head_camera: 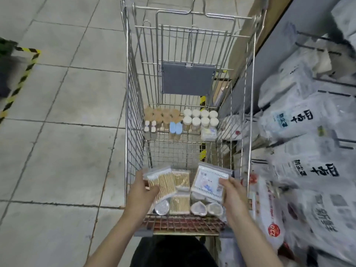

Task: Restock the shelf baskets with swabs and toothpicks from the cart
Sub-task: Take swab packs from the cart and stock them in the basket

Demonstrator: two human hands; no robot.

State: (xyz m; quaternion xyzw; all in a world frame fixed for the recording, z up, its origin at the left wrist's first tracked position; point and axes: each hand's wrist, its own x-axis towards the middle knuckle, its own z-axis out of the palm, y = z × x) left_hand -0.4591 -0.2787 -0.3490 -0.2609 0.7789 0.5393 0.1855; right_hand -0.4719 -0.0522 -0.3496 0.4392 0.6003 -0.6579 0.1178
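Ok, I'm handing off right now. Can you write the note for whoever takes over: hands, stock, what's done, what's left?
Left hand grips a bag of wooden-stick swabs over the near end of the cart.
Right hand grips a flat swab pack, also over the cart.
In the cart: more swab packs and round tubs at the near end; white-lidded jars and tan-lidded jars at the far end.
Shelf baskets are not clearly in view, so progress cannot be told.
Left: shelve both packs, then the rest.

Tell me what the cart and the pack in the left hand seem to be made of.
Cart: bare shiny metal wire, judging by its thin silvery grid. Pack that the left hand holds: clear glossy plastic, probably, since the tan swab sticks show through; the sticks look like wood or bamboo.
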